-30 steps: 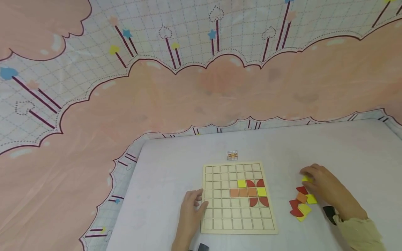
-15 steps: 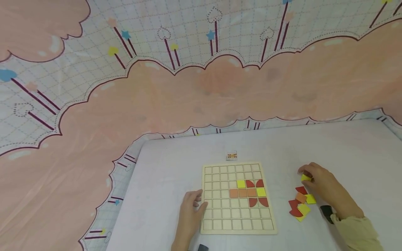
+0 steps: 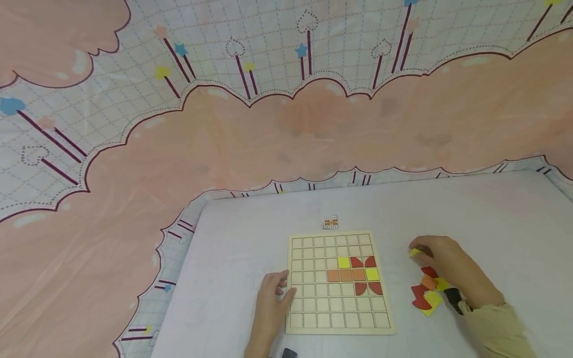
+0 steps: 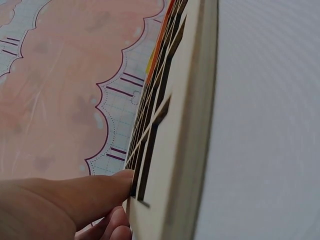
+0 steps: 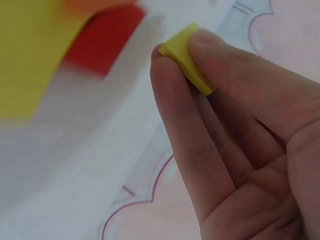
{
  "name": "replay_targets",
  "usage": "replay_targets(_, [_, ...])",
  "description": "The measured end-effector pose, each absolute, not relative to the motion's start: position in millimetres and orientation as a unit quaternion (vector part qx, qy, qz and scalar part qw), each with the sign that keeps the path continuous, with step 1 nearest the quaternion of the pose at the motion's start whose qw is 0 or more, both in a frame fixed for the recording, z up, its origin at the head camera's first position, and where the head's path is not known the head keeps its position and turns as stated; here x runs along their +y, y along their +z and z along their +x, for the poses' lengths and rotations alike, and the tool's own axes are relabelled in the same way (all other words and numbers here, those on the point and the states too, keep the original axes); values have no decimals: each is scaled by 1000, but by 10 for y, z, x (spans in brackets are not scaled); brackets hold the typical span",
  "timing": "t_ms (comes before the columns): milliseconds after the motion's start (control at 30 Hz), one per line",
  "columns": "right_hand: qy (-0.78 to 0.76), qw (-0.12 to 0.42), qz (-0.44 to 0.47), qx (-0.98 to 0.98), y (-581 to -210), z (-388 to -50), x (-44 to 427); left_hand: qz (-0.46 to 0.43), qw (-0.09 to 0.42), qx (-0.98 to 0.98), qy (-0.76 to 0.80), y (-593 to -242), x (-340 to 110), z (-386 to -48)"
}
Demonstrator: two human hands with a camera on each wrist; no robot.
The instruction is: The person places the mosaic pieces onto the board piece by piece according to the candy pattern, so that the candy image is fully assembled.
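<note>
The right hand (image 3: 440, 256) pinches a flat yellow tile (image 5: 185, 54) between thumb and fingertips, right of the pale wooden grid board (image 3: 322, 304) and beyond the loose red, orange and yellow tiles (image 3: 429, 282). The left hand (image 3: 270, 301) touches the board's left edge, thumb and index finger spread.

R hand (image 5: 240, 150) pinches yel. tile (image 5: 184, 54) | upper L: blurry yel. pc (image 5: 30, 55), red pc (image 5: 102, 42)
</note>
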State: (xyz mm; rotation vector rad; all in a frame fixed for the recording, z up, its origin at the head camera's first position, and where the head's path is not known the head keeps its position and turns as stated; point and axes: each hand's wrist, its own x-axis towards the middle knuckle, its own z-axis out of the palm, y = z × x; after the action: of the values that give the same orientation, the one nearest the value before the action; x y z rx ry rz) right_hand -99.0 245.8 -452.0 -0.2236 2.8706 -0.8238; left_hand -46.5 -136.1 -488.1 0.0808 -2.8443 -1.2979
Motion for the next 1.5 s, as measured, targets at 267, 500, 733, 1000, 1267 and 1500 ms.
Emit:
replay_targets(267, [-288,37,-118,950,-4475,-1039,2224,37,-2,-913,-407,-4884,-1349,-484])
replay_targets(500, [-297,46,-153,941,-4408,-1089,2066,36,-4,-913,-407,-4895,-1353,-485])
replay_targets(733, [-288,38,-146,946,-4388,-1104,1881,37,-6,-913,-405,-4895,-1356,-486])
replay_targets(1000, [-324,55,-146,933,-4401,-1106,1701,39,-5,-913,-407,-4892,-1350,-488])
replay_targets(1267, [-334,71,-146,928,-4396,-1120,1565,41,-5,-914,-403,-4888,-1341,-488])
replay_targets(1500, [-348,93,-151,920,-4385,-1146,1440,40,-3,-915,-401,-4890,-1340,-489])
